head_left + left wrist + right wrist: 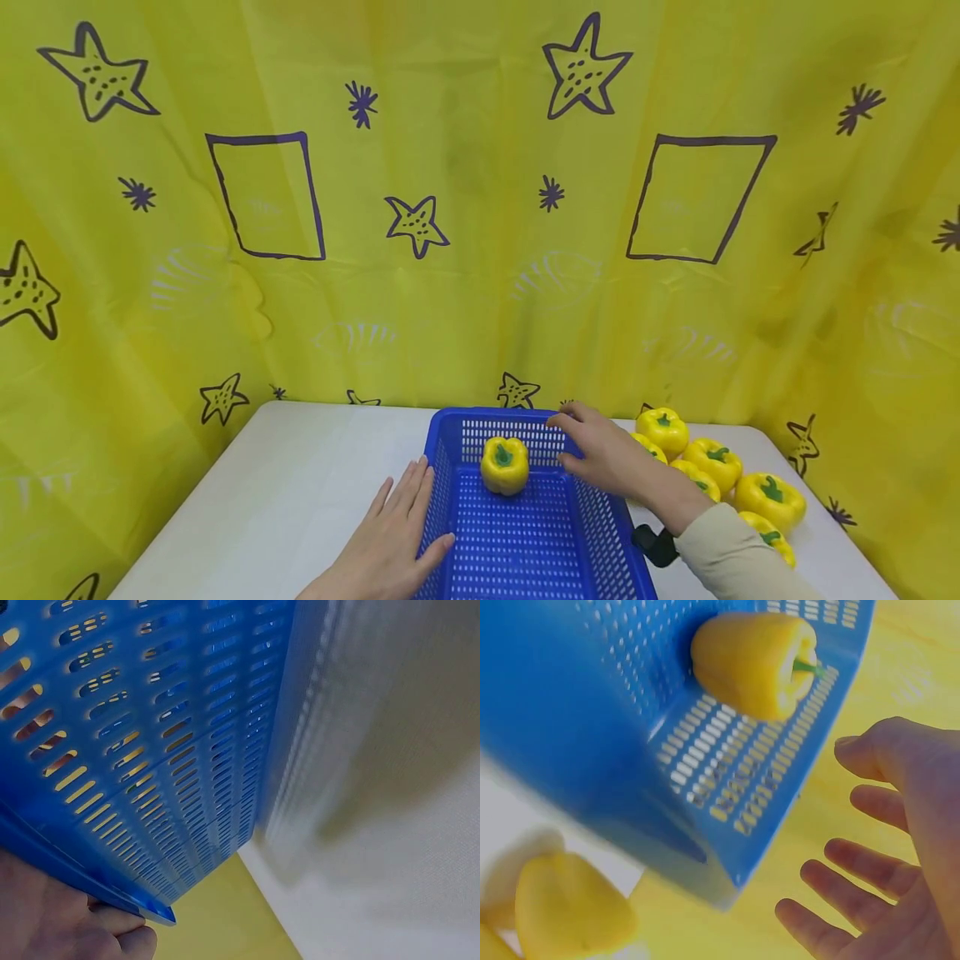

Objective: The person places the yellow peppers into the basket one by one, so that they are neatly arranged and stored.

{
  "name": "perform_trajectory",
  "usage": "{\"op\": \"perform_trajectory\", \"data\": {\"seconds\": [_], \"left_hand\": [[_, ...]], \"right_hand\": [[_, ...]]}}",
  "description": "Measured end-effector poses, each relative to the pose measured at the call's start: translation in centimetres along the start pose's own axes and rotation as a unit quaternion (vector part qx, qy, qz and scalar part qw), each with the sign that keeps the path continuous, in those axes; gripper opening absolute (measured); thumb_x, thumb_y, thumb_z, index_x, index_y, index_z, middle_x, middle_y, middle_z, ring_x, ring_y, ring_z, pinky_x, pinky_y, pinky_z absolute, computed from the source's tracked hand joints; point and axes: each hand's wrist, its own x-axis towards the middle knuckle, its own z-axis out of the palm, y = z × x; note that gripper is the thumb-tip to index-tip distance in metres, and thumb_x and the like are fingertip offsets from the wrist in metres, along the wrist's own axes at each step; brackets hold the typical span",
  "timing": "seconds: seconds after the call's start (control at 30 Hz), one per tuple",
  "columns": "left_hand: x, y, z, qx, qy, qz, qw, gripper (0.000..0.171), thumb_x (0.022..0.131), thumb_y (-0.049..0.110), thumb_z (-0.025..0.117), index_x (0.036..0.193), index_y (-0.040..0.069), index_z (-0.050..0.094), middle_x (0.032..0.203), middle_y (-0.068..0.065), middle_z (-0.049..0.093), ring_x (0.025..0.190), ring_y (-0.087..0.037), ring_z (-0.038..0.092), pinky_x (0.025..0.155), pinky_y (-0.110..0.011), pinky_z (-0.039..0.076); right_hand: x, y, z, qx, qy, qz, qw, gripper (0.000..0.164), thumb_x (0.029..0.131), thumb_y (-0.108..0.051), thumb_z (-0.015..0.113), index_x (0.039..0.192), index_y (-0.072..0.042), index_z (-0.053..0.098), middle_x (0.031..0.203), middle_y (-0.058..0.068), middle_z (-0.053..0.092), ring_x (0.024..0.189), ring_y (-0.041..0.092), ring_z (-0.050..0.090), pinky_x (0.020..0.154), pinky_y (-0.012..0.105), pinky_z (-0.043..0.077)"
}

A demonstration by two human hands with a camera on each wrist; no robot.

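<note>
A blue plastic basket (517,542) with slotted sides stands on the table, holding one yellow bell pepper (505,467) with a green stem near its far wall. My left hand (393,533) rests along the basket's left rim, fingers straight and thumb apart; in the left wrist view, this hand (67,922) lies at the rim. Over the far right corner is my right hand (607,454), holding nothing. The right wrist view shows that hand (937,847) with fingers spread and loosely bent, apart from the pepper (754,664) inside the basket (555,750).
Several more yellow bell peppers (714,462) lie grouped on the white table (247,500) to the basket's right, partly behind my right forearm. A yellow curtain (480,292) with drawn stars and squares surrounds the table at the back and sides.
</note>
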Motion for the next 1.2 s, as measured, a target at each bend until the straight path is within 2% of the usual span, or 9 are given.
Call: {"op": "perform_trajectory", "data": {"seconds": [0.4, 0.53, 0.7, 0.87, 1.0, 1.2], "left_hand": [[0.1, 0.0, 0.0, -0.003, -0.003, 0.001, 1.0, 0.087, 0.097, 0.06, 0.042, 0.155, -0.003, 0.024, 0.164, -0.019, 0.02, 0.153, -0.037, 0.018, 0.12, -0.063, 0.017], [0.1, 0.0, 0.0, -0.006, 0.0, 0.001, 1.0, 0.087, 0.097, 0.06, 0.042, 0.155, -0.002, 0.024, 0.164, -0.019, 0.02, 0.153, -0.037, 0.018, 0.121, -0.062, 0.017], [0.1, 0.0, 0.1, -0.007, -0.002, -0.002, 1.0, 0.087, 0.097, 0.06, 0.042, 0.155, -0.002, 0.024, 0.165, -0.019, 0.02, 0.153, -0.037, 0.018, 0.121, -0.062, 0.016], [0.0, -0.1, 0.2, -0.007, -0.001, -0.002, 1.0, 0.086, 0.097, 0.058, 0.043, 0.155, -0.002, 0.024, 0.165, -0.019, 0.02, 0.153, -0.037, 0.018, 0.121, -0.062, 0.016], [0.1, 0.0, 0.2, -0.008, -0.001, -0.004, 1.0, 0.085, 0.098, 0.058, 0.042, 0.155, -0.002, 0.024, 0.164, -0.018, 0.02, 0.153, -0.036, 0.017, 0.121, -0.062, 0.016], [0.2, 0.1, 0.3, -0.011, -0.009, -0.011, 0.9998, 0.086, 0.098, 0.06, 0.041, 0.155, -0.002, 0.024, 0.165, -0.018, 0.02, 0.153, -0.036, 0.016, 0.121, -0.062, 0.014]], "right_hand": [[-1.8, 3.1, -1.3, -0.003, 0.042, 0.036, 0.998, 0.037, 0.089, -0.013, 0.069, 0.125, -0.007, 0.062, 0.127, 0.016, 0.059, 0.112, 0.034, 0.061, 0.094, 0.053, 0.054], [-2.4, 4.1, -1.7, -0.002, 0.036, 0.052, 0.998, 0.037, 0.09, -0.013, 0.068, 0.125, -0.007, 0.062, 0.127, 0.017, 0.059, 0.115, 0.037, 0.059, 0.095, 0.056, 0.052], [-2.9, 5.3, -1.7, -0.003, 0.024, 0.06, 0.998, 0.037, 0.088, -0.01, 0.067, 0.124, -0.005, 0.062, 0.124, 0.017, 0.06, 0.111, 0.036, 0.06, 0.093, 0.055, 0.053], [-3.3, 6.4, -1.2, 0.002, 0.008, 0.083, 0.997, 0.038, 0.086, -0.011, 0.069, 0.122, -0.004, 0.063, 0.121, 0.018, 0.06, 0.107, 0.035, 0.06, 0.092, 0.056, 0.053], [-3.5, 7.2, -0.8, -0.003, -0.007, 0.084, 0.996, 0.041, 0.085, -0.015, 0.072, 0.123, -0.002, 0.062, 0.117, 0.02, 0.06, 0.101, 0.033, 0.059, 0.09, 0.056, 0.053], [-3.8, 8.3, -0.1, -0.002, -0.023, 0.099, 0.995, 0.049, 0.084, -0.018, 0.073, 0.127, -0.001, 0.059, 0.122, 0.027, 0.057, 0.101, 0.034, 0.06, 0.091, 0.057, 0.053]]}}
